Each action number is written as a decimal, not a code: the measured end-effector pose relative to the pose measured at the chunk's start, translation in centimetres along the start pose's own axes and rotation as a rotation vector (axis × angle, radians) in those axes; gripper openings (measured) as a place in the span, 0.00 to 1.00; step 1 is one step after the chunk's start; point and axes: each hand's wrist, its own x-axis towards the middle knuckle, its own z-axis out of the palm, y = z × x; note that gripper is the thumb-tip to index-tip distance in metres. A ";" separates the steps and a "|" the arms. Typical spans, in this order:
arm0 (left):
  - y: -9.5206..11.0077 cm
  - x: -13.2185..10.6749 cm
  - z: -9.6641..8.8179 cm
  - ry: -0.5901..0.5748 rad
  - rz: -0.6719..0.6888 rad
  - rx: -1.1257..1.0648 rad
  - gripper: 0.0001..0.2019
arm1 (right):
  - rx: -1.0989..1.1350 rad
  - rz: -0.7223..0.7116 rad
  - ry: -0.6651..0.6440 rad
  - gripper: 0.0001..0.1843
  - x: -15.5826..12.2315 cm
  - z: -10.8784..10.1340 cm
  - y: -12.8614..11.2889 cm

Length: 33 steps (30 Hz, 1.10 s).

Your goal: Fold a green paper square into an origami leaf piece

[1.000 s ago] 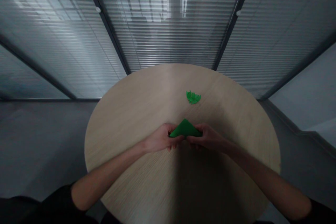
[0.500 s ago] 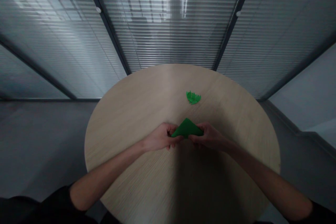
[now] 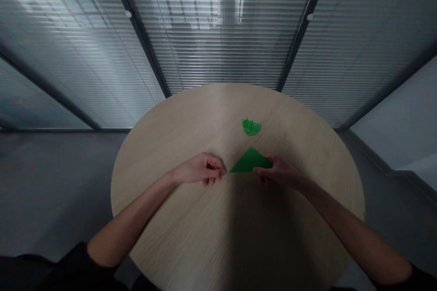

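Green triangle [image 3: 249,162] pinched in right hand [image 3: 280,172]; left hand [image 3: 201,168] curled nearby.

Right hand [image 3: 280,171] pinching, left hand [image 3: 202,169] seemingly curled

Paper [image 3: 249,162]: plain green triangle
Pose: peak toward the worktop's [image 3: 153,145] far edge, long side toward its near edge
Place: around the worktop's middle
Right corner: gripped by right hand [image 3: 273,169]

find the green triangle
In the head view, the green triangle is right of centre, held by the right hand, just below the jagged green piece.
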 end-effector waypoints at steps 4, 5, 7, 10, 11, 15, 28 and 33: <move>-0.6 0.5 -0.3 0.064 0.013 -0.058 0.12 | 0.008 0.007 0.007 0.14 0.0 0.0 -0.1; -0.8 0.7 -0.1 0.072 0.018 -0.077 0.14 | 0.008 0.005 0.000 0.14 -0.1 0.1 -0.1; -1.0 1.1 0.3 0.084 0.040 -0.113 0.17 | 0.008 -0.008 -0.010 0.14 0.0 0.2 -0.1; -1.0 1.3 1.0 0.062 0.076 -0.089 0.24 | 0.001 -0.021 -0.018 0.15 0.0 0.4 -0.1; -0.9 1.3 1.2 0.048 0.088 -0.074 0.25 | -0.002 -0.023 -0.020 0.15 -0.1 0.5 -0.1; -0.5 1.1 1.6 0.004 0.125 -0.027 0.23 | -0.007 -0.023 -0.032 0.16 0.0 0.7 -0.3; -0.8 1.0 1.5 0.084 0.061 -0.005 0.15 | 0.008 -0.038 0.014 0.15 0.1 0.4 0.1; -1.0 1.0 1.2 0.092 0.077 -0.006 0.15 | 0.019 -0.018 0.023 0.14 0.1 0.4 0.0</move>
